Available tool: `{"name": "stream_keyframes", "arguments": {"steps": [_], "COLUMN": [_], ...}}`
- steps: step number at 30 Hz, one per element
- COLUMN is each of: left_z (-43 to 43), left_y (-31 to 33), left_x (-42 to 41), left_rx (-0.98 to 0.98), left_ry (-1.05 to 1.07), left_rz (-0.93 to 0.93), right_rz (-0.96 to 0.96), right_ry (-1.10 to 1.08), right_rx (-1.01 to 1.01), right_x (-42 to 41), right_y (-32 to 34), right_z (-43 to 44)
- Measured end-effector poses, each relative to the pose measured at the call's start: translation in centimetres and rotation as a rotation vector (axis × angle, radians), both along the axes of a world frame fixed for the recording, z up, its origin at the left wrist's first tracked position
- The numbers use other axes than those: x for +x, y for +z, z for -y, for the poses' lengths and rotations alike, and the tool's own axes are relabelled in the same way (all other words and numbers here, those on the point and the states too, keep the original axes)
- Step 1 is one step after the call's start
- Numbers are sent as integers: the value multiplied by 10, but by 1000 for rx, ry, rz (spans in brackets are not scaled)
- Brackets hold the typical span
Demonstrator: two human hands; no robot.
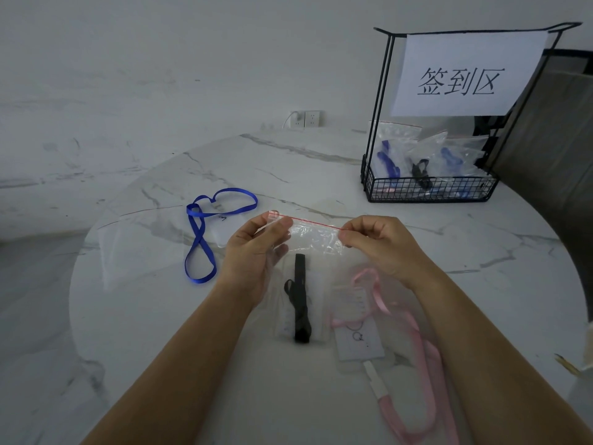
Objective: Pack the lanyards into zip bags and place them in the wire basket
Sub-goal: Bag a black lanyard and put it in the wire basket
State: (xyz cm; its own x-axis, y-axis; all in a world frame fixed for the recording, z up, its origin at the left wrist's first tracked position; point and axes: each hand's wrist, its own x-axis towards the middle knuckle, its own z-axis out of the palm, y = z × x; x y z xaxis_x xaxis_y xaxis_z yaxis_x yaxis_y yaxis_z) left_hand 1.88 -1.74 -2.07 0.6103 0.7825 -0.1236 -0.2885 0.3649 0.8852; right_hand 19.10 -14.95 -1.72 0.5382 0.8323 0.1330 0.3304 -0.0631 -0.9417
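Left hand (256, 248) and right hand (375, 240) each pinch an upper corner of the bag (316, 237) at centre frame, with the red zip line (314, 224) taut between them. The black lanyard (300, 300) appears to sit inside, lower centre; whether the seal is closed cannot be told. Judged step: sealing. It is best done by sliding pinched fingers along the strip end to end, strap kept clear of the track. The blue lanyard (200, 232), centre left, and pink lanyard (414, 335), lower right, lie unpacked on the table (144, 316). The basket (430, 189), upper right, holds filled bags (449, 155).

On table (144, 316): wire basket (430, 188) back right, lanyard (200, 239) left.
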Motion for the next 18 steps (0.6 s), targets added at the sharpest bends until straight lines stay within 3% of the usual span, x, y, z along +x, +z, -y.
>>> {"name": "stream_keyframes", "arguments": {"steps": [14, 18], "left_z": [3, 2], "left_y": [3, 8], "left_x": [-1, 3], "left_rx": [61, 88], "left_ry": [45, 41], "left_rz": [41, 121], "right_rz": [-39, -116], "right_ry": [9, 144], "right_rx": [62, -73], "right_x": [4, -1], "right_y": [-2, 3], "right_z": [1, 1]}}
